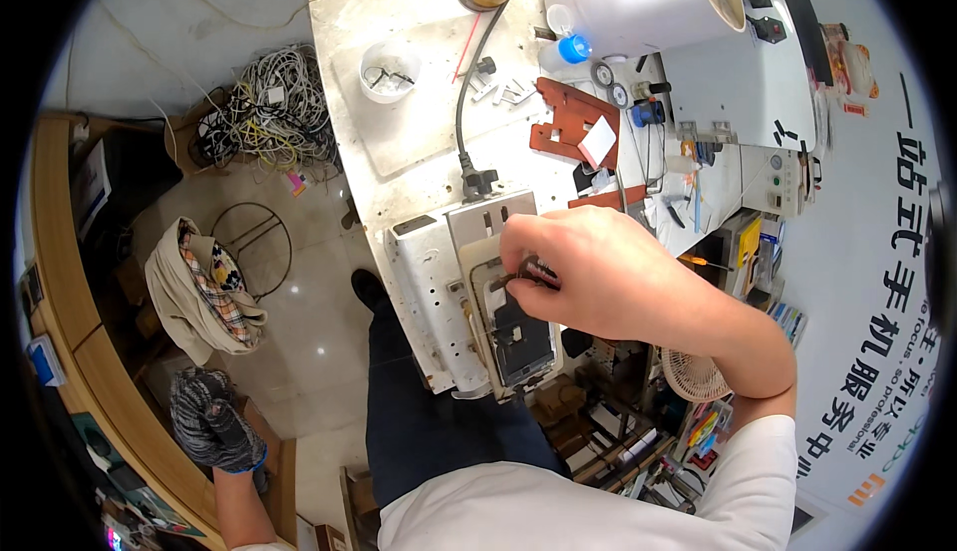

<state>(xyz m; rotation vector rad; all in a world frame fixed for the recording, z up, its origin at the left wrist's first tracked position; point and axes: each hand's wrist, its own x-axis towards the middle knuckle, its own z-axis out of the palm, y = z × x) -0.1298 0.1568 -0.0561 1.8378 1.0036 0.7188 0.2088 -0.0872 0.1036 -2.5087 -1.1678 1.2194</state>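
My right hand (588,272) is bare and closed in a pinch over an opened phone (520,347). A small dark part (538,274) shows between its fingers; its kind I cannot make out. The phone lies tilted with its inside showing, a black block in its lower half. It rests in a frame on a metal stand (429,297) at the near edge of the workbench. My left hand (214,421), in a dark grey knitted glove, is held out low at the far left, away from the bench. How its fingers are set cannot be told, and no object shows in them.
On the workbench (349,27) are a plastic tub (389,72), a blue-capped bottle (573,49), a brown mat (573,117) and a plugged-in black cable (464,112). Tangled wires (274,102) and a beige cloth bundle (204,292) lie left. A small fan (693,373) stands below my right arm.
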